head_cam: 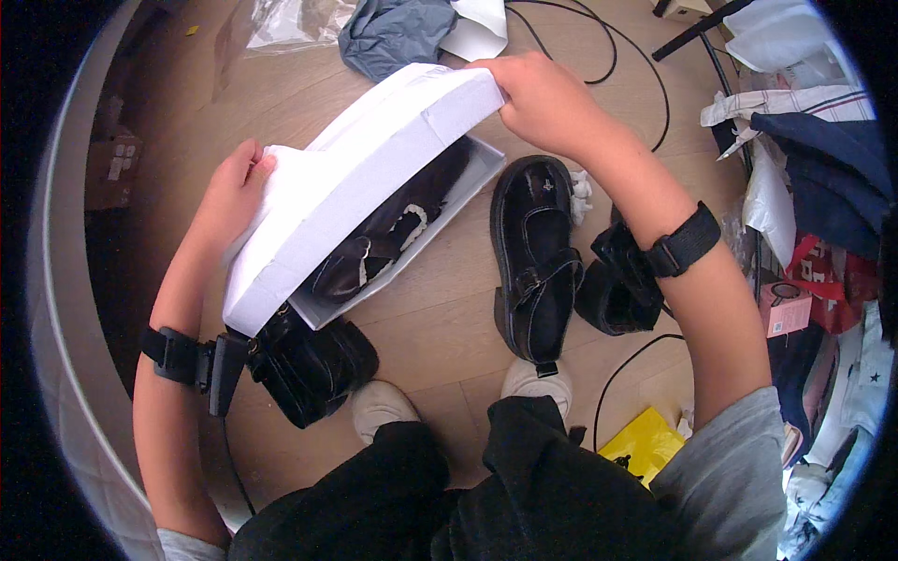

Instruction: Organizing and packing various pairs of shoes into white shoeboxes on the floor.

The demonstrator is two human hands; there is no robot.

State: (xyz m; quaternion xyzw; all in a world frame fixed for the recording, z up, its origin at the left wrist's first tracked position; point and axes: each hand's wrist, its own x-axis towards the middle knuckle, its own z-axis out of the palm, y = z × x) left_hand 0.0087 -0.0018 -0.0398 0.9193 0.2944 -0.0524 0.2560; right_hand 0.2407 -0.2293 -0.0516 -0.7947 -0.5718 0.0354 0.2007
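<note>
My left hand (242, 186) grips the left edge of a white shoebox lid (372, 175). At its far right corner, my right hand (537, 102) pinches the same lid. The lid is tilted over a white shoebox (421, 259), whose near side shows below it. Inside the box lie dark brown shoes (344, 270) with pale, worn-looking edges, partly hidden by the lid. On the floor right of the box stands a black Mary Jane shoe (537, 259). A black shoe (614, 301) sits partly behind my right forearm. Another black leather item (316, 365), perhaps a shoe, is near my left foot.
A grey plastic bag (396, 35) and clear plastic wrapping (302, 24) lie beyond the box. Black cables (666, 105) curve across the wooden floor. At right, clothes (828, 175) hang by a metal rack, with a pink box (784, 308) below. A yellow bag (642, 445) lies near my right leg.
</note>
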